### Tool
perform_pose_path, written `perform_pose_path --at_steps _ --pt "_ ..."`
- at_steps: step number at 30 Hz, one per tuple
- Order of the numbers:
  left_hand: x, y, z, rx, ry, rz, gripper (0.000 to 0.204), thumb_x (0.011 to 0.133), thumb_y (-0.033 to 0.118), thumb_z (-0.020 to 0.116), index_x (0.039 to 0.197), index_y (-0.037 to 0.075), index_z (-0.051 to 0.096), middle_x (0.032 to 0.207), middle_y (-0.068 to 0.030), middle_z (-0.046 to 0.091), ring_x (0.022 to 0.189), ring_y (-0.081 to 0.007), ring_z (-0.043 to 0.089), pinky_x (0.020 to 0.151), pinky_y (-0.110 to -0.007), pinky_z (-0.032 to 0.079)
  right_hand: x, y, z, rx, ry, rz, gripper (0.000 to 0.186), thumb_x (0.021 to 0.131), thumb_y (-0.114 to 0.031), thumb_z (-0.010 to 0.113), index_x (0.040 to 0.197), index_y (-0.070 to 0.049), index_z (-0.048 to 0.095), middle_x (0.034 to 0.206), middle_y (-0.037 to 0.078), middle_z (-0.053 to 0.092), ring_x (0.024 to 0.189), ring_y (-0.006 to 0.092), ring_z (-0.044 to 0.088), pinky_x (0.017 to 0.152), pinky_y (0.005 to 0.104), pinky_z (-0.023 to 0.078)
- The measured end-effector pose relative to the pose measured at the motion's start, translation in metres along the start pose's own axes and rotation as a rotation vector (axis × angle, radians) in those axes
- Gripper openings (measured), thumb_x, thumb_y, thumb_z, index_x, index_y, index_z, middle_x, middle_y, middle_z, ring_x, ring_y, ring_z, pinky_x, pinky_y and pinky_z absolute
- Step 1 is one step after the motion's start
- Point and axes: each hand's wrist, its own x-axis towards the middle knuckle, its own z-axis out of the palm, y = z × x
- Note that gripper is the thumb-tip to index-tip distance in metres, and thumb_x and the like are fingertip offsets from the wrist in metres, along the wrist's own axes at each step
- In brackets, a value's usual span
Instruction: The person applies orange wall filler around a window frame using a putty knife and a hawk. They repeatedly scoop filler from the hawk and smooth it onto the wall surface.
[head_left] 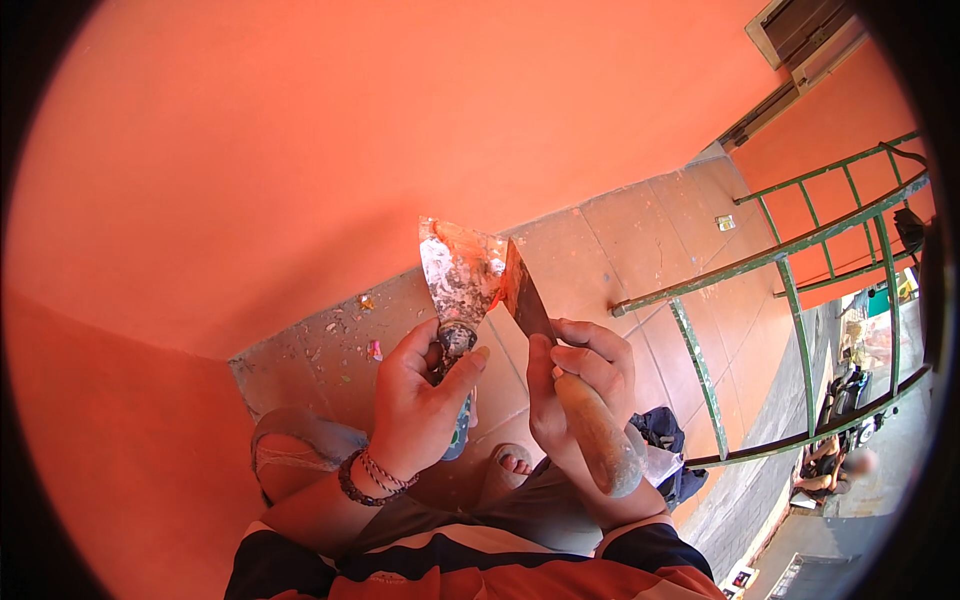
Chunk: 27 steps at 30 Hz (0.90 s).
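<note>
My left hand (420,400) is closed round the handle of a wide putty knife (455,270), its flared blade up and smeared with white and orange stuff. In my right hand (585,375) is a second scraper (527,300), gripped where the blade meets its thick, worn wooden handle. That narrower-looking blade is seen nearly edge-on and leans toward the first one. The two blades meet or nearly meet near an orange smear; exact contact I cannot tell. Both tools are held in front of an orange wall (300,130).
On the right, a green metal ladder or scaffold frame (790,258) stretches across the tiled floor (560,250). Bits of debris (375,350) lie along the wall's foot. A dark bag or cloth (660,430) is beside my right forearm. A person (825,470) sits farther off at the right.
</note>
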Motion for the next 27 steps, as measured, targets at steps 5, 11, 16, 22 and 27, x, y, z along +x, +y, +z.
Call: perform_pose_path --at_steps 5,11,16,22,27 --pt "-0.001 0.003 -0.004 -0.045 -0.049 -0.003 0.031 0.091 0.005 0.063 0.121 -0.002 0.054 0.078 -0.0002 0.060 0.056 -0.0035 0.051 0.047 -0.022 0.042 0.001 0.010 -0.005 0.128 0.023 0.151 0.033 0.081 0.009 0.070 0.103 -0.005 0.049 0.103 0.017 0.059 0.092 0.0217 0.059 0.083 0.0319 0.047" --pt "0.002 0.005 -0.002 0.032 -0.072 0.088 0.026 0.092 0.004 0.062 0.115 -0.002 0.054 0.075 -0.0006 0.058 0.053 -0.0035 0.050 0.045 -0.022 0.040 0.011 0.016 -0.003 0.416 0.176 0.394 0.027 0.085 0.004 0.070 0.103 -0.005 0.052 0.102 0.014 0.059 0.088 0.0171 0.060 0.069 0.0269 0.052" --pt "0.002 0.001 -0.006 0.053 -0.069 0.066 0.014 0.092 0.004 0.061 0.103 -0.001 0.054 0.070 -0.0001 0.057 0.050 -0.0032 0.049 0.043 -0.022 0.038 0.019 0.027 -0.021 0.996 0.288 0.987 0.012 0.092 -0.004 0.063 0.099 -0.009 0.054 0.100 0.006 0.060 0.087 0.0161 0.063 0.072 0.0318 0.060" --pt "0.005 -0.011 -0.016 0.122 -0.127 0.109 0.018 0.090 0.008 0.065 0.103 -0.002 0.056 0.073 -0.0012 0.059 0.060 -0.0041 0.052 0.052 -0.023 0.042 0.020 0.059 -0.031 1.354 0.242 1.229 0.017 0.095 -0.015 0.061 0.112 -0.012 0.058 0.104 -0.001 0.061 0.096 0.0118 0.062 0.073 0.0242 0.056" --pt "0.021 -0.012 -0.035 0.296 -0.228 0.051 0.030 0.090 0.020 0.067 0.109 -0.002 0.061 0.085 -0.0024 0.063 0.074 -0.0078 0.059 0.065 -0.025 0.049 0.056 0.045 -0.022 1.626 0.190 0.931 0.024 0.099 -0.018 0.054 0.120 -0.007 0.051 0.122 0.018 0.058 0.103 0.0214 0.066 0.071 0.0255 0.064"
